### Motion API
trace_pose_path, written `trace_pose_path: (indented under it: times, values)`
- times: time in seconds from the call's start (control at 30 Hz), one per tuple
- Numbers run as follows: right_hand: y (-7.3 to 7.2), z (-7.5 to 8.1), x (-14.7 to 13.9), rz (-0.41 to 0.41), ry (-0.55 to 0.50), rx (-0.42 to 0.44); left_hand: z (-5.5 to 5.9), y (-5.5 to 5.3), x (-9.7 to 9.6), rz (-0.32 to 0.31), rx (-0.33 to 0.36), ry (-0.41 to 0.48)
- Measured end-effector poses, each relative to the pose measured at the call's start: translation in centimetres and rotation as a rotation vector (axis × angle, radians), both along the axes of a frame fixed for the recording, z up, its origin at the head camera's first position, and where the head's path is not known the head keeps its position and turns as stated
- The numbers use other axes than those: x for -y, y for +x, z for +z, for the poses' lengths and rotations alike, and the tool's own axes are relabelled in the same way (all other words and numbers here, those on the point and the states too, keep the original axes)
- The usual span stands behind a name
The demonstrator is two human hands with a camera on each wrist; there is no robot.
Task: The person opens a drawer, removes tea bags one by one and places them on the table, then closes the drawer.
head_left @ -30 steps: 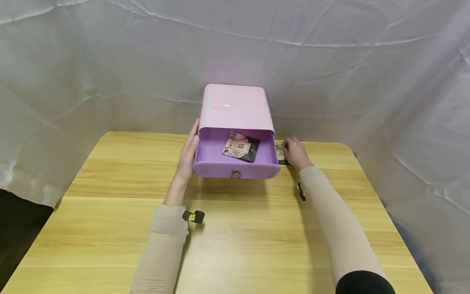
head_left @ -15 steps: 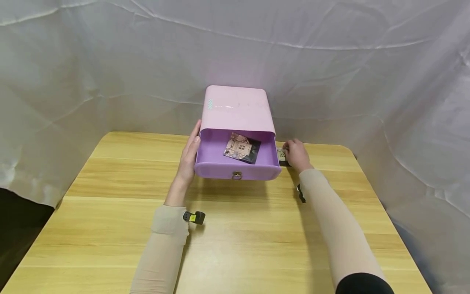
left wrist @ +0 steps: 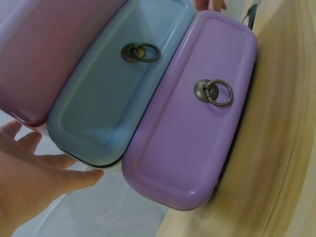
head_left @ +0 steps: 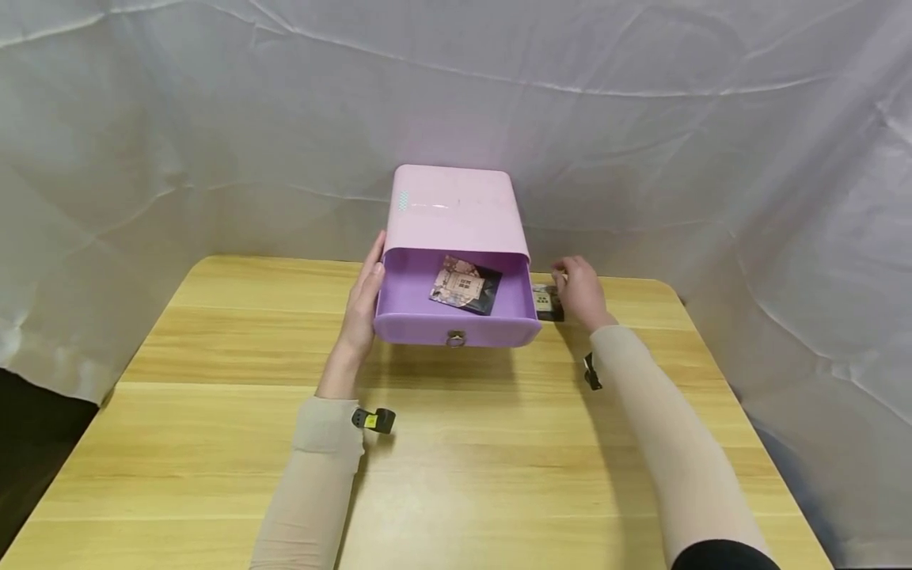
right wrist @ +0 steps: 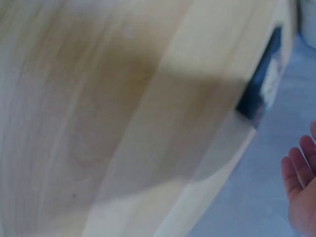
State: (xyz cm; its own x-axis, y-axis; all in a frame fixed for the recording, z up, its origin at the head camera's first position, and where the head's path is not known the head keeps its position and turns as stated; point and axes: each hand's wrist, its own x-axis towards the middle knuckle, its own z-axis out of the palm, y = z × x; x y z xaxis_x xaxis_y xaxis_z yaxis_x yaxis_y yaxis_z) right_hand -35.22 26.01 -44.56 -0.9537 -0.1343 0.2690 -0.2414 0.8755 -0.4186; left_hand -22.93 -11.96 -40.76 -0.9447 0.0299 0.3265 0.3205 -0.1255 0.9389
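A small drawer cabinet [head_left: 456,210] with a pale pink top stands against the backdrop. Its top drawer [head_left: 456,331], lilac with a ring pull, is pulled out. Inside lies a flat printed packet [head_left: 465,285], dark at one end. My left hand [head_left: 362,309] rests along the cabinet's left side, fingers extended. On the table at the cabinet's right lies a similar packet [head_left: 547,303], partly hidden by the drawer. My right hand [head_left: 583,294] is just right of it; the right wrist view shows its loosely bent fingers [right wrist: 292,175] holding nothing, apart from the packet [right wrist: 261,81].
In the left wrist view, a blue drawer [left wrist: 111,94] and a purple drawer [left wrist: 192,108], both with ring pulls, are closed below the pulled-out one. The wooden table [head_left: 456,467] extends toward me. A pale fabric backdrop [head_left: 285,119] hangs behind and at both sides.
My right hand has drawn back slightly to the right from the packet on the table, uncovering more of it. My left hand, the cabinet and the drawer stay as they were.
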Motion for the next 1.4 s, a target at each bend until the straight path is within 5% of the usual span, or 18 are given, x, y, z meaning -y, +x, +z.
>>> trace_pose_path:
  times: [0.3,0.63,1.07,1.4]
  values:
    - [1.6,3.1,1.0,-0.016,-0.213,-0.047,-0.1,0.1,0.1,0.003,0.007,-0.005]
    - [3.5,6.5,2.3,0.04,-0.282,-0.193,-0.1,0.1,0.3,0.01,0.016,-0.007]
    - [7.3,10.8,5.0,0.269,-0.258,-0.455,-0.1,0.1,0.3,0.002,0.011,0.0]
    - [10.7,13.0,7.5,0.414,-0.227,-0.507,0.0,0.1,0.1,-0.003,0.011,-0.002]
